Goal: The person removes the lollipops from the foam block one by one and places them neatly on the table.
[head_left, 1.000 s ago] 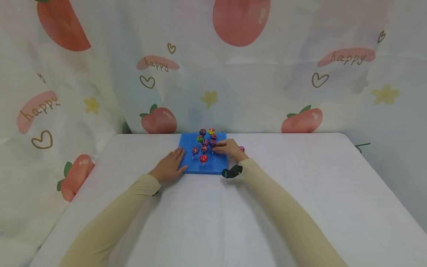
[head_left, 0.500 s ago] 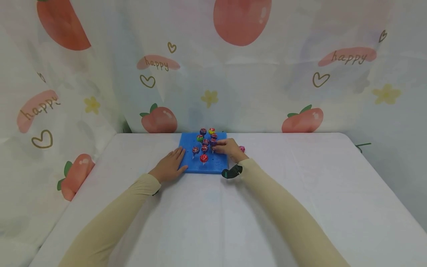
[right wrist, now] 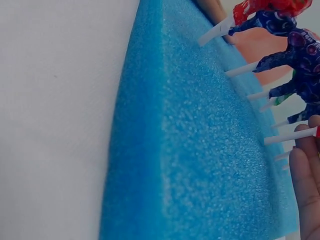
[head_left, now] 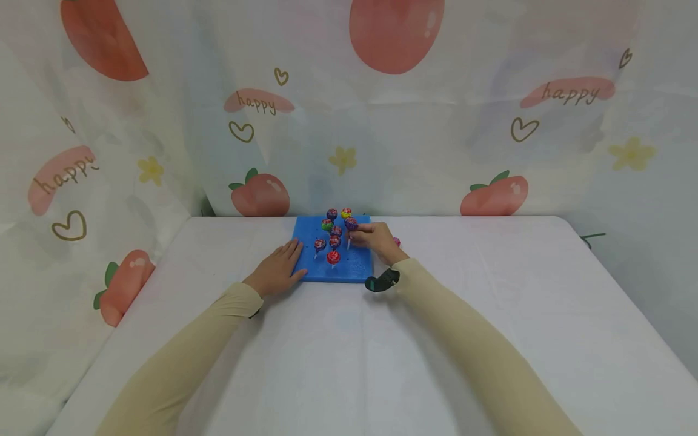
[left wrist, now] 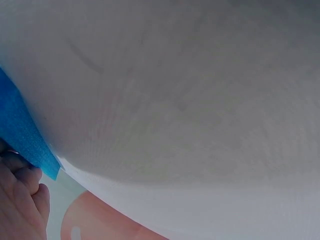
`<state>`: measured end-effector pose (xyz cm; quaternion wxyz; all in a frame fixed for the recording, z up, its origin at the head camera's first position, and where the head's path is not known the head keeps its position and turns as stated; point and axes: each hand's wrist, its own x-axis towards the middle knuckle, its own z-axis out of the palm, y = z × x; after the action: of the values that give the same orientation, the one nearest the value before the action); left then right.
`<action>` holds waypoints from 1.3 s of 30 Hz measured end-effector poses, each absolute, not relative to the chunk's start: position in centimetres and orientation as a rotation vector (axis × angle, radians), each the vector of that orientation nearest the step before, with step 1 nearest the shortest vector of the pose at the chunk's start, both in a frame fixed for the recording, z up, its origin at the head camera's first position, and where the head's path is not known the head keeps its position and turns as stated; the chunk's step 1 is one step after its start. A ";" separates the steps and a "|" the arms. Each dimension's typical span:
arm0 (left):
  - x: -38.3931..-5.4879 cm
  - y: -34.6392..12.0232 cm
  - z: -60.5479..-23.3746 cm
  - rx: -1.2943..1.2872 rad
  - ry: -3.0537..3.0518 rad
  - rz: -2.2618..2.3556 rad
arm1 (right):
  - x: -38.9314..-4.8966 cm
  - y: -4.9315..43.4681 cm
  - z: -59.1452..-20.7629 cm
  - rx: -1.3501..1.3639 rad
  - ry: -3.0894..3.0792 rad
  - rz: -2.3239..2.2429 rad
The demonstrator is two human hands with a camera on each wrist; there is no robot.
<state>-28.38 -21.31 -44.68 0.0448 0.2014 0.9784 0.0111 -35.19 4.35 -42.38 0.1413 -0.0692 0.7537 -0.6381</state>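
A blue foam board (head_left: 311, 274) lies at the back of the white table with several wrapped lollipops standing in it on their sticks. My left hand (head_left: 277, 270) rests along the board's left edge, fingers extended; the left wrist view catches part of this hand (left wrist: 20, 200) against the blue foam. On the board's right side, my right hand (head_left: 376, 240) pinches the white stick of a purple lollipop (head_left: 351, 224), whose head now sits above the fingers. Closest to the front stands a red lollipop (head_left: 333, 257). Green (head_left: 326, 224) and yellow (head_left: 346, 213) ones stand farther back.
A pink-wrapped lollipop (head_left: 397, 242) shows partly behind my right wrist, to the right of the board. The white tablecloth (head_left: 338, 351) spreads in front, and a fruit-patterned curtain (head_left: 403, 139) hangs right behind the table.
My right hand has risen slightly, and the purple lollipop it pinches is higher, with more of its stick showing. The left hand has stayed in place on the foam board.
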 end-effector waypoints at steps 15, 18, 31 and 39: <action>-28.3 -21.3 -44.5 0.633 3.001 0.037 | -33.8 5.3 -41.1 -0.240 2.142 -1.854; -28.4 -21.3 -44.6 0.624 2.991 0.037 | -33.4 5.6 -41.1 -0.255 2.131 -1.859; -28.1 -21.2 -44.5 0.618 2.992 0.019 | -32.4 7.0 -40.7 -0.338 2.084 -1.791; -28.1 -21.1 -44.4 0.592 2.977 0.020 | -31.4 8.2 -39.8 -0.407 2.114 -1.704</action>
<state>-28.11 -21.09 -44.39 0.0531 0.1946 0.9794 0.0066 -31.41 8.17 -39.80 0.1970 -0.1452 0.7549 -0.6085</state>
